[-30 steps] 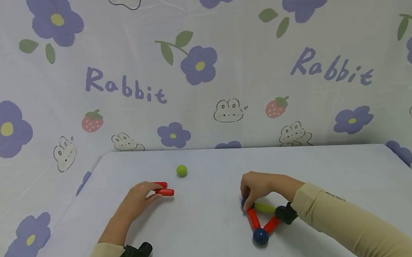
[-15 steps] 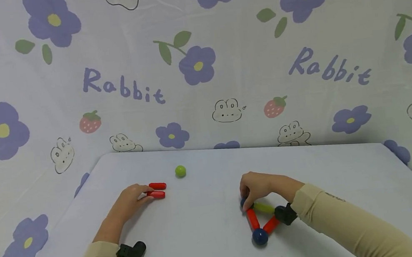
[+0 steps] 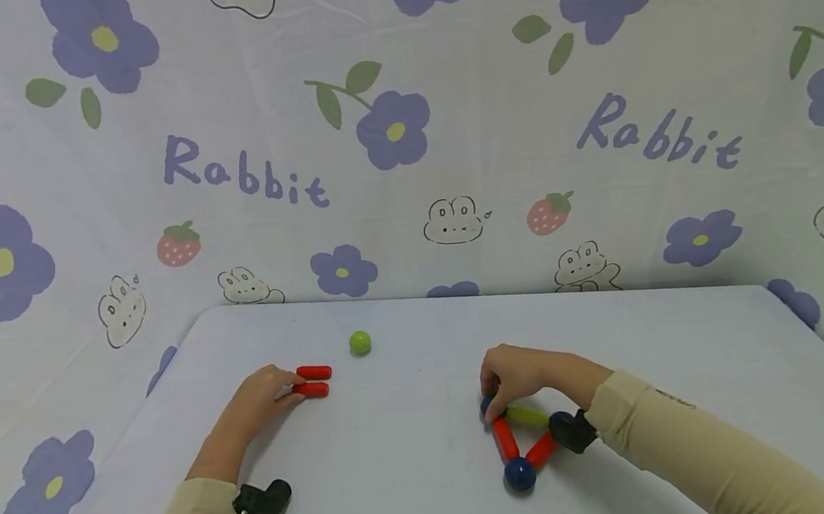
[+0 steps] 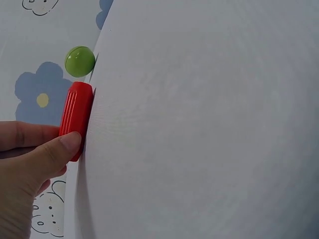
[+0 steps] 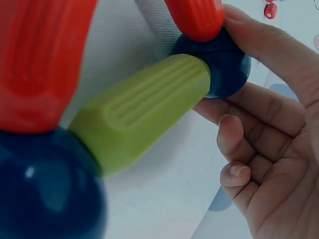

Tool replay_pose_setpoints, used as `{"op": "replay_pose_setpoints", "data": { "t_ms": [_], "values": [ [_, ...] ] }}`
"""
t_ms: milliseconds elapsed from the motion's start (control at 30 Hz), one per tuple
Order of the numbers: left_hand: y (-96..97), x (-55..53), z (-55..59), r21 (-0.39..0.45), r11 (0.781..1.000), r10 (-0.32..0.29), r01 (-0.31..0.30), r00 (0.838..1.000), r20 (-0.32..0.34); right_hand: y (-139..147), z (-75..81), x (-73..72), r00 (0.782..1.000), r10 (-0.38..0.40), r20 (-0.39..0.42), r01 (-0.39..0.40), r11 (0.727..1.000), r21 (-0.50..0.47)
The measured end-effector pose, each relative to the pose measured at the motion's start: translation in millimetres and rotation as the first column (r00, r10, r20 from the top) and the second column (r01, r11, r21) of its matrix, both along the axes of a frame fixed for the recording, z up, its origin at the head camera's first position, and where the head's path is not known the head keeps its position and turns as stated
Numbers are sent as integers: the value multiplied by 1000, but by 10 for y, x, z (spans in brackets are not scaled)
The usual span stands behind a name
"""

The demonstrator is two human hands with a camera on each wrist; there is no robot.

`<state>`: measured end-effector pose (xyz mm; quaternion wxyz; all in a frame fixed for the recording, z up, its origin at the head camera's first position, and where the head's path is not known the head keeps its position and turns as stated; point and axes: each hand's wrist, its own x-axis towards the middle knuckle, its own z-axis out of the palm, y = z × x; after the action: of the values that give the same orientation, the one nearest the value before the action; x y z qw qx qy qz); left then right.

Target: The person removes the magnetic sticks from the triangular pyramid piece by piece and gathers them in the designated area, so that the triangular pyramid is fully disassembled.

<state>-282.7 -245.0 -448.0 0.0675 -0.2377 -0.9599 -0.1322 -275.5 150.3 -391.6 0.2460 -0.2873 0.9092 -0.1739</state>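
One white table (image 3: 403, 459) spreading before flower-printed cloth (image 3: 483, 73), left hand (image 3: 257, 397) pinching a ridged red rod (image 4: 77, 112) beside another rod (image 3: 314, 373), right hand (image 3: 518, 371) gripping a glossy blue ball (image 5: 230, 69) — cornering a rod triangle (image 3: 506, 438)

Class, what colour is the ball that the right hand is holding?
Dark blue; the ball shows best in the right wrist view.

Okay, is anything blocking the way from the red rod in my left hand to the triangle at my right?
Nothing visible stands between the red rod in your left hand and the triangle at your right hand. The green ball and second red rod lie farther back, off that path.
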Motion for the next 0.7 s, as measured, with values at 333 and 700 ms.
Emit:
{"op": "replay_pose_setpoints", "data": {
  "t_ms": [333, 700],
  "values": [
    [16, 44, 67, -25, 999, 35, -36, 998, -47, 252, 53, 284, 988, -89, -123, 68, 985, -159],
    [119, 245, 106, 47, 999, 16, -4, 966, -260, 576, -90, 719, 995, -80, -62, 58, 951, -303]
  ]
}}
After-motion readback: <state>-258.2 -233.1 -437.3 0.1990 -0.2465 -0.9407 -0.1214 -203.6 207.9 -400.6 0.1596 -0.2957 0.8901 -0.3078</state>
